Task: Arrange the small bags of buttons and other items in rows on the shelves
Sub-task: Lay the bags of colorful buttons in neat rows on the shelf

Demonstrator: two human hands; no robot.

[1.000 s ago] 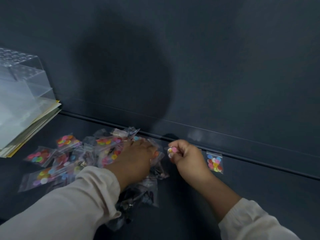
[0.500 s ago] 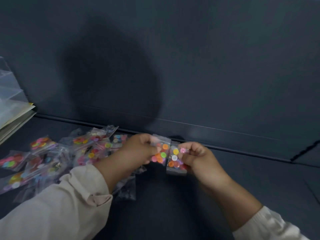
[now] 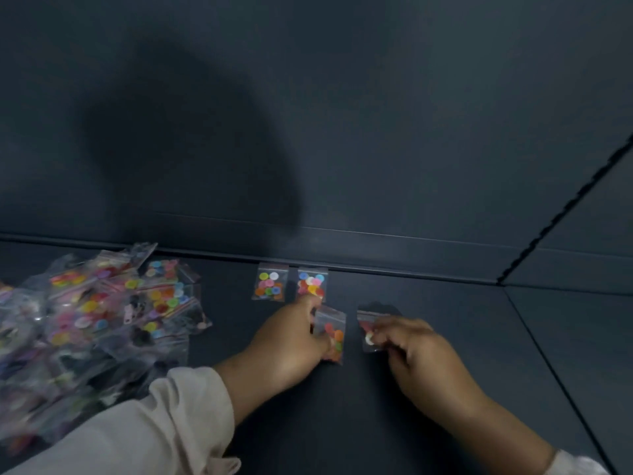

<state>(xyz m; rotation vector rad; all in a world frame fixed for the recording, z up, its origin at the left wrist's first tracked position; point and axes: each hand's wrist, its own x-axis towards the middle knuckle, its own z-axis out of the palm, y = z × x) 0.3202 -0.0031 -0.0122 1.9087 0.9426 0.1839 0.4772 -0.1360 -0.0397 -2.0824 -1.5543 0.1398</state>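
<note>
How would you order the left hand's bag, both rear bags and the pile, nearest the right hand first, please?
1. Bag in the left hand, beside the right hand.
2. Right rear bag, by the wall.
3. Left rear bag, beside it.
4. Pile, far left.

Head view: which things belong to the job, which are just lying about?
Job: bag pile, left placed bag, right placed bag, left hand, left-hand bag, right hand, right-hand bag, shelf.
Just there: back wall, notched seam.

No legible txt or labels.
</note>
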